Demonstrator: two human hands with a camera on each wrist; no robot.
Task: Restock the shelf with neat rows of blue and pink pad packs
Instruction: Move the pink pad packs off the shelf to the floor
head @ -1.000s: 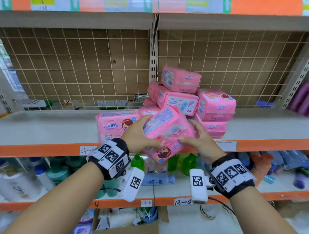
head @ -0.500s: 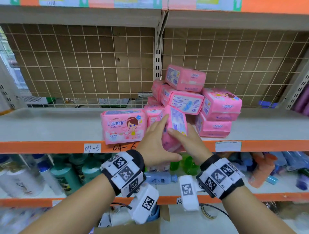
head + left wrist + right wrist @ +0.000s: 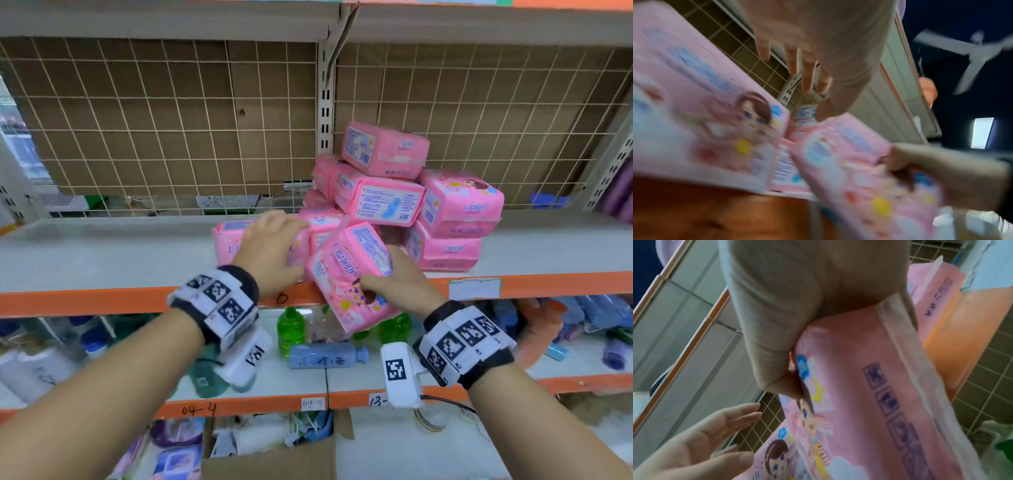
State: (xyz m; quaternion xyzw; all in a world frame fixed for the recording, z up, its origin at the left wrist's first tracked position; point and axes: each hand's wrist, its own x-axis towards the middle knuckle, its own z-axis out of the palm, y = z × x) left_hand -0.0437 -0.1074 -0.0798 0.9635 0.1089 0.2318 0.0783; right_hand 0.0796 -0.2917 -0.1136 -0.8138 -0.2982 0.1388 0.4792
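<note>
On the grey shelf point(image 3: 102, 253) with the orange front edge, most of the left part shows bare board. Behind it runs a white wire grid point(image 3: 154, 130) over brown backing, and a white post point(image 3: 325, 102) splits the grid in two. Near the middle, a pink pad pack point(image 3: 227, 240) stands upright at the front. The left hand point(image 3: 270, 253) is in front of it with fingers stretched out and spread, holding nothing; whether it touches the pack I cannot tell. Just to the right, the right hand point(image 3: 400, 284) grips a second pink pack point(image 3: 352, 274), thumb on its front, fingers behind. This pack is tilted and hangs out past the shelf edge. Behind and to the right sits a messy pile of pink packs point(image 3: 411, 202), some lying flat, one resting on top. Below, the lower shelf point(image 3: 342, 377) holds green bottles point(image 3: 290, 329) and a blue bottle point(image 3: 327, 354) lying on its side. Seen from the left wrist, a ceiling fan point(image 3: 972, 53) hangs overhead.
</note>
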